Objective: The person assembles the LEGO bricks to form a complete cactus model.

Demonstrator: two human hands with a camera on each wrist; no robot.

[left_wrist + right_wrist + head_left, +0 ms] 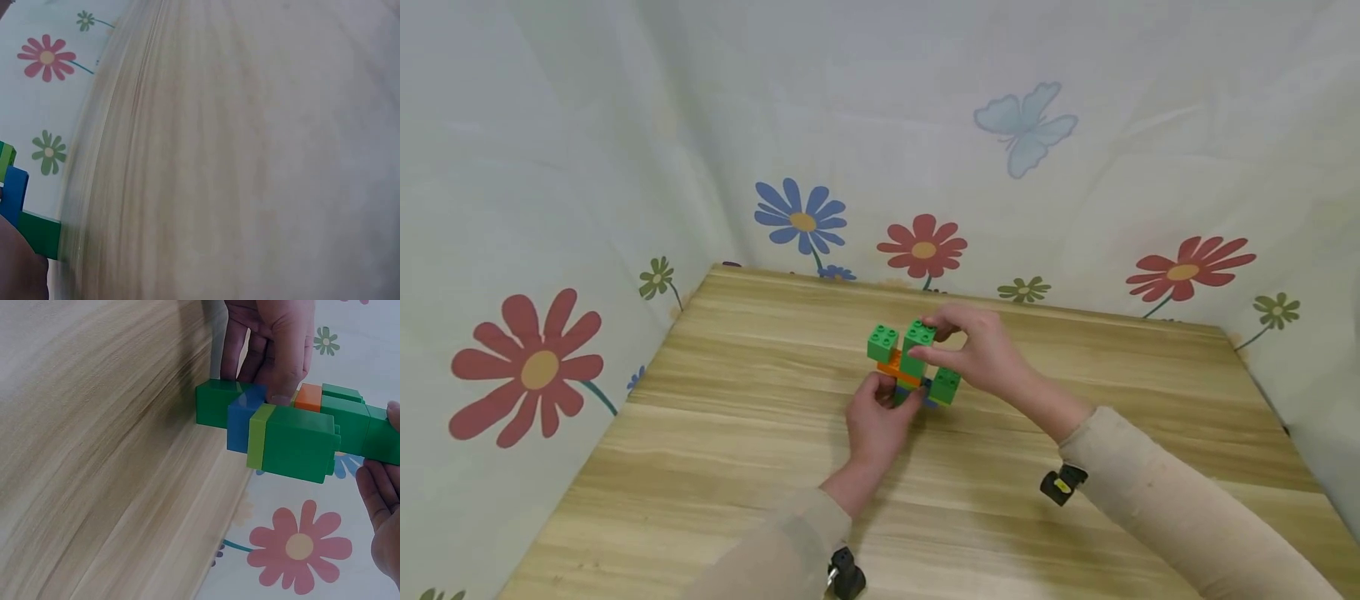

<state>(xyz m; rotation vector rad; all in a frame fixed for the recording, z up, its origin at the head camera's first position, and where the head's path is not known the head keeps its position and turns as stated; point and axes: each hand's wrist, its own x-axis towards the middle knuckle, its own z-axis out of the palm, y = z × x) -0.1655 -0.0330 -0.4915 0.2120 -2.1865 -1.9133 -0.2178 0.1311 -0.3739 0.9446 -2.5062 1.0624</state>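
Observation:
A stack of toy building blocks, green, blue, lime and orange, stands on the wooden table mid-view. My left hand point(880, 427) grips its lower part, thumb and fingers on either side. My right hand point(983, 348) pinches the tall green block point(915, 354) at the top. Beside that, another green block point(882, 343) sits on the orange block point(891, 365). Lower down on the right a green block point(299, 445) rests on a lime layer point(258, 439) over a blue block point(239, 425). In the left wrist view only part of the blue block point(15, 194) and its neighbours show.
The wooden table point(737, 467) ends at a white cloth backdrop point(865, 100) printed with flowers and a butterfly. The cloth rises behind the table and along both sides. Each sleeved wrist carries a small black camera point(1063, 483).

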